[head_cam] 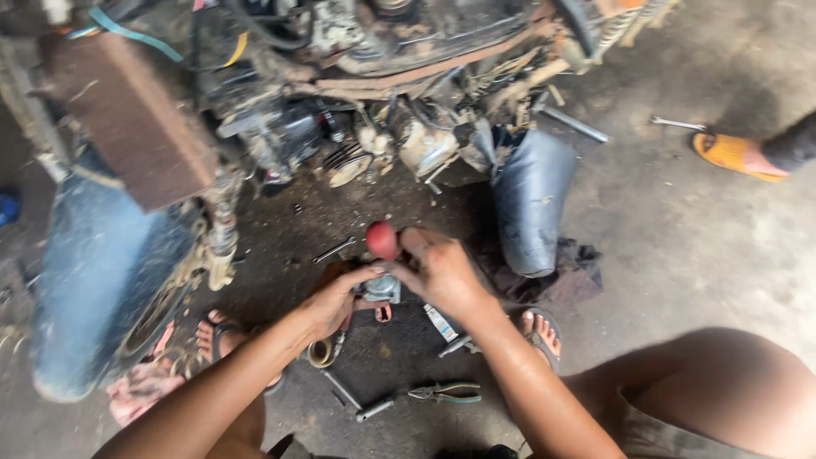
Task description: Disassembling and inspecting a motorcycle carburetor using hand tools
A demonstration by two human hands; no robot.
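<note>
Squatting on a grimy workshop floor (680, 255) beside a stripped-down motorcycle (340, 76) and working a red-handled tool (382, 240) into a small grey metal part (382, 289), likely a carburettor. Gripping that part from below with the left hand (336, 302), fingers wrapped round its body, keeping it just above the floor and close in front of the knees. Closing the right hand (438, 272) round the tool's shaft just under the red knob, tip pointing down into the part. Lying around within reach: a spanner (333, 250) just beyond the hands, a pair of pliers (444, 392) and a dark metal rod (342, 389) nearer the body, a small white tube (440, 323) by the right wrist. Leaning against the machine, a blue-grey fender (531, 200) over a dark rag (578, 263). Showing at the far right edge, another person's foot in an orange sandal (735, 155), well apart from the work.

Judging from the grip: keeping the tool square to the part and in line with the fastener, bracing the part hard in the left hand so it cannot twist, turning with steady pressure rather than jerks to avoid slipping off, and holding low over the floor so any small piece dropping stays findable.
</note>
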